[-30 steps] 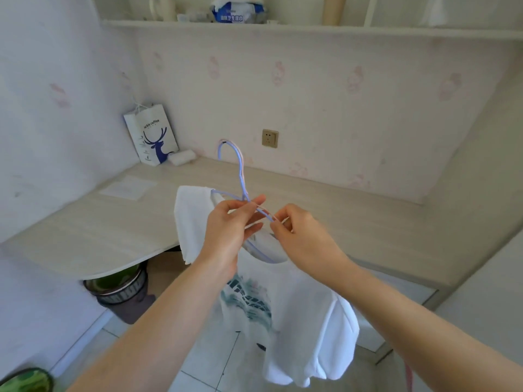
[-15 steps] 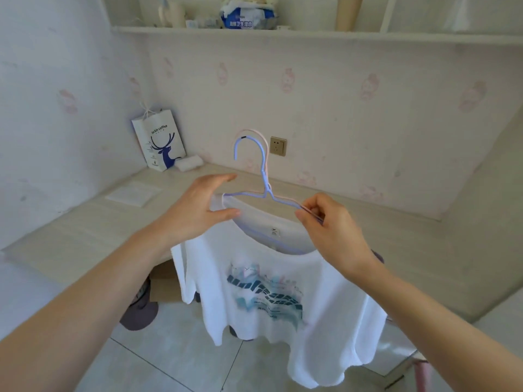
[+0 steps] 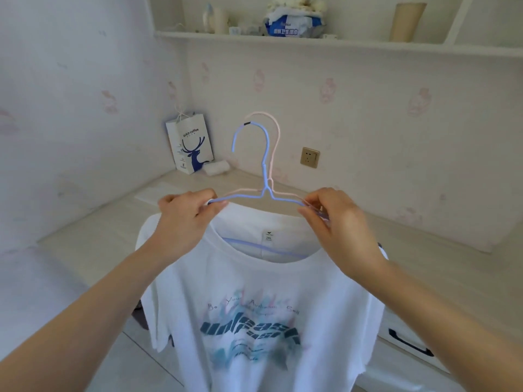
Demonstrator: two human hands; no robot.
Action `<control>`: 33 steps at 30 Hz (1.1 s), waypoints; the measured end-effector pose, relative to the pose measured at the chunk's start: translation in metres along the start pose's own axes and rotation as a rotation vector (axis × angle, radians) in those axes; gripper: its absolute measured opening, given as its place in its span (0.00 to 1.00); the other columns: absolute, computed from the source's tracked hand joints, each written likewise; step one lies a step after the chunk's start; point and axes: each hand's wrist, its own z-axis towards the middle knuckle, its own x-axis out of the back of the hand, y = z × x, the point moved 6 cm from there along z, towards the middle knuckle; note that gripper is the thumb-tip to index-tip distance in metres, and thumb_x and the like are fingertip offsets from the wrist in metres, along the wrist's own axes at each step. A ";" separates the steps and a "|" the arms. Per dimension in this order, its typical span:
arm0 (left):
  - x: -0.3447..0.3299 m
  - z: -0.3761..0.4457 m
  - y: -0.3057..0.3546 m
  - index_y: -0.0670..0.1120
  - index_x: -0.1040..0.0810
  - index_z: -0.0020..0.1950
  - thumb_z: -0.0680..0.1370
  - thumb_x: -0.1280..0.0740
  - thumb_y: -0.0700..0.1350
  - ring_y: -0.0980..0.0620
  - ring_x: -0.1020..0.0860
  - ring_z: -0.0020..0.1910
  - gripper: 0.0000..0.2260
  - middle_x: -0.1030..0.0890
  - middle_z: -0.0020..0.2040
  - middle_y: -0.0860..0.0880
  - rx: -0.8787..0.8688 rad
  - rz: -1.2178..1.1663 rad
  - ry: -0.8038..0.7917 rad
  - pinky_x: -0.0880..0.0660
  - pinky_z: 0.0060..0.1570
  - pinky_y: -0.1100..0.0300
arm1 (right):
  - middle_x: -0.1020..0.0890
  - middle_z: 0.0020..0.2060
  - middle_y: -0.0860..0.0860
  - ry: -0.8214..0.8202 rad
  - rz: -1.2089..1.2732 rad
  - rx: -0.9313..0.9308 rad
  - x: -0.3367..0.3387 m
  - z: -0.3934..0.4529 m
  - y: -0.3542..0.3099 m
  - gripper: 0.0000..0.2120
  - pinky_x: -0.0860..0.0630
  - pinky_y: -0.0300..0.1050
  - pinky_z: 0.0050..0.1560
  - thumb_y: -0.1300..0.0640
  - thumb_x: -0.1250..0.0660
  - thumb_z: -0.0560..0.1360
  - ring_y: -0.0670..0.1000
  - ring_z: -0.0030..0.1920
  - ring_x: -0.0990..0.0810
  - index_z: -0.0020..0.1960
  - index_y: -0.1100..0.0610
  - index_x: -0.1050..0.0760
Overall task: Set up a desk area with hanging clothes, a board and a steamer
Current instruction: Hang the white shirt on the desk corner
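Note:
A white T-shirt (image 3: 254, 292) with a teal print hangs on a blue wire hanger (image 3: 264, 171), held up in front of the desk (image 3: 113, 222). A pink hanger (image 3: 276, 137) sits right behind the blue one. My left hand (image 3: 186, 219) pinches the hangers' left shoulder, and my right hand (image 3: 336, 222) pinches the right shoulder at the collar. The hooks point up, free of any rail. No board or steamer is visible.
A white paper bag with a blue deer (image 3: 191, 145) and a small white roll (image 3: 217, 167) stand in the desk's back corner. A wall socket (image 3: 310, 157) sits behind the hangers. The shelf (image 3: 311, 42) above carries a tissue pack and cups. A drawer with a dark handle (image 3: 410, 343) lies lower right.
My hands moved apart from the hanger's middle to its two shoulders and lifted it. The shirt turned to face me and spread flat. A pink hanger now shows behind the blue one.

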 end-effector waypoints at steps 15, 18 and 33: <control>0.137 0.028 -0.152 0.45 0.29 0.34 0.79 0.35 0.51 0.46 0.36 0.29 0.16 0.37 0.26 0.49 0.135 0.077 0.119 0.40 0.31 0.56 | 0.21 0.35 0.54 -0.040 -0.202 0.084 -0.137 0.081 -0.080 0.10 0.34 0.46 0.37 0.51 0.37 0.79 0.60 0.37 0.23 0.45 0.57 0.25; 0.160 0.036 -0.190 0.49 0.29 0.33 0.78 0.34 0.51 0.49 0.35 0.28 0.15 0.36 0.25 0.49 0.185 0.090 0.133 0.39 0.31 0.55 | 0.22 0.34 0.54 -0.056 -0.175 0.081 -0.171 0.103 -0.102 0.11 0.37 0.46 0.36 0.52 0.39 0.80 0.61 0.36 0.24 0.44 0.58 0.28; 0.221 0.119 -0.305 0.47 0.23 0.37 0.74 0.36 0.56 0.47 0.30 0.31 0.13 0.28 0.28 0.48 0.119 0.091 0.335 0.34 0.34 0.54 | 0.28 0.42 0.47 -0.023 0.002 0.121 -0.276 0.217 -0.153 0.09 0.37 0.47 0.38 0.49 0.45 0.80 0.53 0.44 0.30 0.47 0.54 0.32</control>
